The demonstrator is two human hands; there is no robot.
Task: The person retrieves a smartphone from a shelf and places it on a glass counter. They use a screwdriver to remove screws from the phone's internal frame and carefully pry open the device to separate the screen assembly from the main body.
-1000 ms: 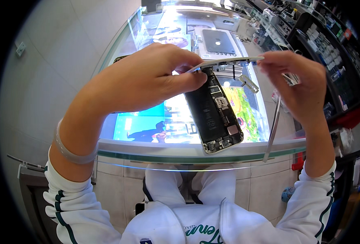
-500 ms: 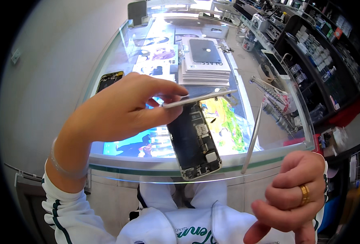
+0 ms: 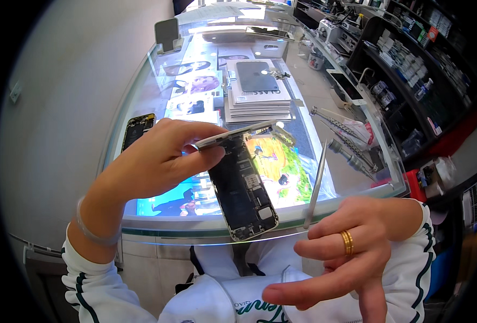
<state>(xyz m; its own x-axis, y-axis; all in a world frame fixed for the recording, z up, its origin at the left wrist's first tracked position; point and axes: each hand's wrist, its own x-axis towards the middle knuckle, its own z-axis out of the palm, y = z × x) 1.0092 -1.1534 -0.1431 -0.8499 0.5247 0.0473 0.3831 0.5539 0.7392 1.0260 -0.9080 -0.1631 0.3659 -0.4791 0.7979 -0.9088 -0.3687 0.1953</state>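
My left hand point(image 3: 160, 153) is closed, thumb against fingers, on the lifted screen panel point(image 3: 244, 133), a thin white-edged plate seen nearly edge-on. Below the panel is the opened phone body point(image 3: 241, 196), its dark battery and circuit parts exposed, tilted at the counter's front edge. Whether panel and body are still joined is hidden behind my thumb. My right hand point(image 3: 351, 253), wearing gold rings, is off the counter's front edge at the right. Its fingers are partly spread with nothing visible in them. A slim metal tool point(image 3: 317, 183) lies on the glass just beyond it.
Another opened phone point(image 3: 138, 131) lies left of my left hand. A stack of white boxes point(image 3: 259, 110) stands farther back, with a grey tablet point(image 3: 256, 77) on top. Metal rods point(image 3: 351, 142) and a white phone point(image 3: 346, 86) are at the right. Shelves point(image 3: 411, 75) rise beyond.
My right hand has moved left toward the phone, and its curled fingers have spread. The view has shifted a little; my left hand keeps its hold on the screen panel.
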